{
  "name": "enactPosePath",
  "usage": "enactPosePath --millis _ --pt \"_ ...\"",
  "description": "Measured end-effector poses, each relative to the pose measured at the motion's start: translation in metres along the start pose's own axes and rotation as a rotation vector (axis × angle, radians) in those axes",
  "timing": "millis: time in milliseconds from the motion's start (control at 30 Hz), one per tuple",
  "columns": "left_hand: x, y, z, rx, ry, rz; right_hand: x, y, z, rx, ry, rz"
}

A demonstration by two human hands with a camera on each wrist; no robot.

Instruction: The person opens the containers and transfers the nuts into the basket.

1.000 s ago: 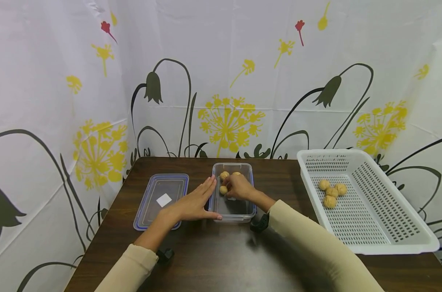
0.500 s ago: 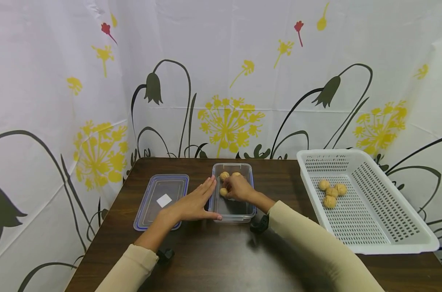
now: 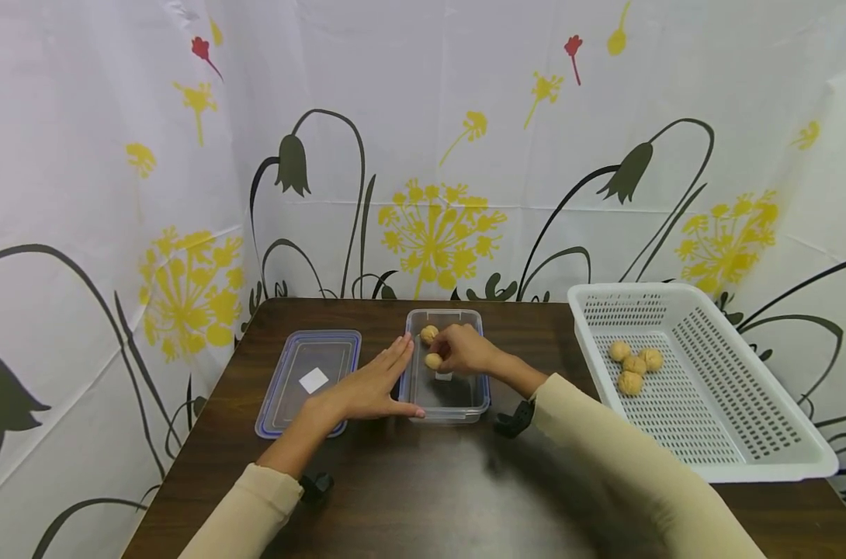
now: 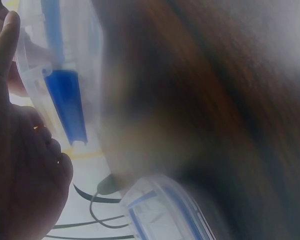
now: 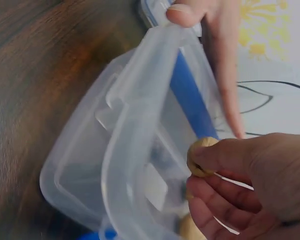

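My right hand [image 3: 467, 349] pinches a walnut [image 5: 200, 155] between thumb and fingers, over the inside of a clear plastic container [image 3: 440, 407] with blue side clips. Another walnut [image 3: 429, 335] sits at the container's far end; a tan one [image 5: 190, 229] also shows under the fingers in the right wrist view. My left hand [image 3: 362, 388] lies along the container's left rim with fingers straight, its thumb stretched to the near left corner. In the left wrist view the left hand [image 4: 27, 165] is dark beside the container wall [image 4: 92, 65].
A clear lid [image 3: 281, 388] with a blue seal and a white label lies left of the container on the dark wooden table [image 3: 409, 497]. At the right stands a white perforated basket [image 3: 709, 419] with several walnuts [image 3: 635, 365] near its left side. A flowered curtain [image 3: 423, 155] hangs behind.
My right hand has lifted slightly and shifted right with the walnut, and now covers one at the far end that showed before. The left hand keeps its place on the rim.
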State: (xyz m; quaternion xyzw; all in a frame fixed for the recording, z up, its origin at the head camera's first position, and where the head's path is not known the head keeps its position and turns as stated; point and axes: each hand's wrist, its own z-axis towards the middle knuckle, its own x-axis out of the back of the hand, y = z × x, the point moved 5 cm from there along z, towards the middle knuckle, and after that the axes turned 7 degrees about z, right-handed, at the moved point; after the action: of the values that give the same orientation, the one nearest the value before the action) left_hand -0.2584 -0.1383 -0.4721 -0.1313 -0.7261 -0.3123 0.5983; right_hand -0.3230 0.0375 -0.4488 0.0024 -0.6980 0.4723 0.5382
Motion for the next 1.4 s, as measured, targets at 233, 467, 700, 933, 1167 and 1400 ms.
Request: enactPosePath --millis 233,467,700,933,1167,1400 --pt "-0.002 0.0 0.002 0.002 -0.004 0.003 0.016 0.0 -0.016 0.08 -0.121 0.069" --pt "-0.003 0.001 0.001 0.007 -0.002 -0.003 0.033 -0.003 -0.032 0.137 -0.202 0.064" --pt "-0.003 0.001 0.002 0.006 0.002 -0.001 0.055 -0.003 -0.049 0.162 -0.218 0.087" --pt "-0.002 0.001 0.001 0.005 -0.001 -0.001 0.081 -0.002 -0.068 0.148 -0.211 0.154" --pt "0.0 0.0 0.001 0.004 -0.005 0.0 0.107 0.005 -0.086 0.129 -0.198 0.203" --pt "-0.001 -0.001 0.001 0.01 -0.011 0.003 0.135 0.017 -0.103 0.11 -0.154 0.23"
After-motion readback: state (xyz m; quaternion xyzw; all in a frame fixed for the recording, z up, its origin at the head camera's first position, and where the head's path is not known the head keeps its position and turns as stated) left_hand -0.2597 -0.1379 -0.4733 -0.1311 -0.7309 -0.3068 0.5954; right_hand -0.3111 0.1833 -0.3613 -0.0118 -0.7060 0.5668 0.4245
